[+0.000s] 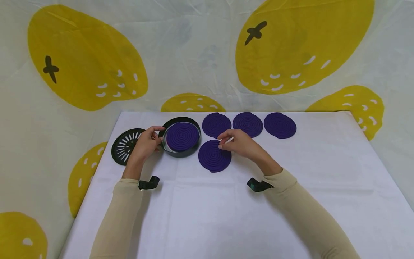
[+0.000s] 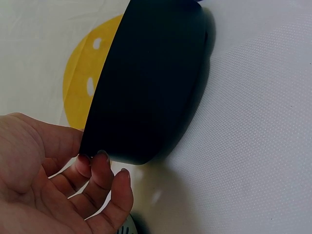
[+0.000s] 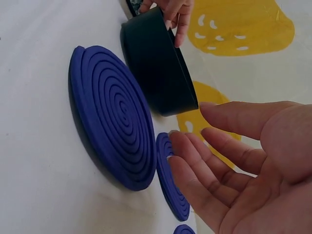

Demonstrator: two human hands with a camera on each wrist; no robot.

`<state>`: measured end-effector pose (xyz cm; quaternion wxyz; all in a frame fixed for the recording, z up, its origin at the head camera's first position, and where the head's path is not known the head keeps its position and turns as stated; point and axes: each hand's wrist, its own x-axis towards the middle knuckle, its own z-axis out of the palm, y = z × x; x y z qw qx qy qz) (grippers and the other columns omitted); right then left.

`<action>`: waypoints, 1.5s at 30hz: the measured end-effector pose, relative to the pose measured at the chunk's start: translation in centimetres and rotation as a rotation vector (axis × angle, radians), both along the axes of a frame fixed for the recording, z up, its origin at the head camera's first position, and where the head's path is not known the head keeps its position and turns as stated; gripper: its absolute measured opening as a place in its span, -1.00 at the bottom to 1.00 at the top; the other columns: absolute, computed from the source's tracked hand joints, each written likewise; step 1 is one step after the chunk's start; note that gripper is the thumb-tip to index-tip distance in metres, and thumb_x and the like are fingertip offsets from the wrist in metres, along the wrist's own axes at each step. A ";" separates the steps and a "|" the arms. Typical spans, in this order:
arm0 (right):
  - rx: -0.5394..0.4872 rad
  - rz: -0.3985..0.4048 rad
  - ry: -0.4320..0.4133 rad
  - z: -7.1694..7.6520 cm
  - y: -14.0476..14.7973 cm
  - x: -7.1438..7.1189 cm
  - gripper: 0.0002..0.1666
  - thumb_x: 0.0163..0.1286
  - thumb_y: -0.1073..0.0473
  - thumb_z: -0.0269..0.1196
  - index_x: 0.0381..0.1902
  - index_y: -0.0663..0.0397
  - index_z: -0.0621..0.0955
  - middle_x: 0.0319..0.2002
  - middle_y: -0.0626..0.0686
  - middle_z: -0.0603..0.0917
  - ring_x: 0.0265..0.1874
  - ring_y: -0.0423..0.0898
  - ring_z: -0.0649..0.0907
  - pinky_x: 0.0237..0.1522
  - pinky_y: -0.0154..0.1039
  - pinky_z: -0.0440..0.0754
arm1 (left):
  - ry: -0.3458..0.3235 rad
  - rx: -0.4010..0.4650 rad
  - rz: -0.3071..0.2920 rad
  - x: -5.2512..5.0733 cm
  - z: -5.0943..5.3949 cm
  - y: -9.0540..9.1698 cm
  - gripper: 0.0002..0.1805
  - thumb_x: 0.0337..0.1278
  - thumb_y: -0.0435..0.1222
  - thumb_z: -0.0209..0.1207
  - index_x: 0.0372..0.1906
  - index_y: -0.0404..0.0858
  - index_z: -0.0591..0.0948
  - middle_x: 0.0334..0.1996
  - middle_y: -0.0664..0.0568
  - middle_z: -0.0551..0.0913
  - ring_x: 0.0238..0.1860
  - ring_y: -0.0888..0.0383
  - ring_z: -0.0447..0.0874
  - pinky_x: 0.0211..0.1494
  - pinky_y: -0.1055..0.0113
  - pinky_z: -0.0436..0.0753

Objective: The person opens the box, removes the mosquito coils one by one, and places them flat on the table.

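In the head view my left hand (image 1: 147, 144) pinches the left rim of a round dark tin (image 1: 182, 154). The left wrist view shows thumb and fingers at the tin's edge, its dark side wall (image 2: 146, 83) filling the middle. Inside lies a purple spiral mosquito coil (image 1: 182, 136). Over another purple mosquito coil (image 1: 213, 158), just right of the tin, hovers my right hand (image 1: 239, 144). Its fingers are loosely bent and apart, holding nothing, as the right wrist view shows, with that coil (image 3: 114, 117) flat on the cloth.
Along the table's back edge lie three more purple coils, at left (image 1: 216, 125), middle (image 1: 247, 124) and right (image 1: 280, 125). A black slotted lid (image 1: 121, 147) lies left of the tin, partly behind my left hand. White cloth (image 1: 207, 216) covers the table.
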<state>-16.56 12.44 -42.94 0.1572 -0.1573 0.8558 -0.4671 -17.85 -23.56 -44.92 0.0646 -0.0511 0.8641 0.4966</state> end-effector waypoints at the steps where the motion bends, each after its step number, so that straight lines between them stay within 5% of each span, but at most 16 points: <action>1: -0.008 -0.003 -0.003 0.1 -0.2 -0.1 -0.55 0.32 0.17 0.39 0.13 0.24 0.65 -0.14 0.11 0.71 -0.30 -0.06 0.66 -0.21 -0.22 0.55 | 0.000 -0.001 0.001 0.0 0.0 0.0 -0.53 0.41 -0.43 0.15 0.35 -0.14 0.50 -0.28 -0.03 0.32 -0.30 0.05 0.40 -0.28 0.12 0.67; 19: -0.157 0.025 0.043 1.2 -3.5 -1.5 -0.53 0.32 0.26 0.40 0.15 0.30 0.61 0.01 0.26 0.70 -0.07 0.07 0.69 0.04 -0.18 0.65 | 0.008 -0.001 -0.013 0.2 0.0 -0.1 -0.53 0.41 -0.43 0.14 0.36 -0.16 0.49 -0.29 0.00 0.30 -0.32 0.10 0.38 -0.30 0.15 0.65; 29: -0.223 0.066 0.059 1.2 -5.4 -2.6 -0.56 0.32 0.31 0.38 0.14 0.30 0.61 0.07 0.28 0.67 -0.05 0.03 0.71 0.00 -0.23 0.69 | 0.014 -0.006 -0.015 0.1 0.0 -0.1 -0.53 0.41 -0.43 0.14 0.36 -0.16 0.49 -0.29 0.00 0.30 -0.33 0.11 0.38 -0.29 0.14 0.65; 45: -0.030 0.119 0.132 0.9 -8.6 -4.9 -0.53 0.31 0.25 0.43 0.17 0.19 0.62 0.14 0.11 0.67 0.09 -0.02 0.68 0.13 -0.18 0.63 | 0.004 -0.009 -0.003 0.0 -0.1 0.0 -0.52 0.40 -0.45 0.14 0.36 -0.15 0.49 -0.26 -0.02 0.30 -0.30 0.07 0.39 -0.31 0.18 0.64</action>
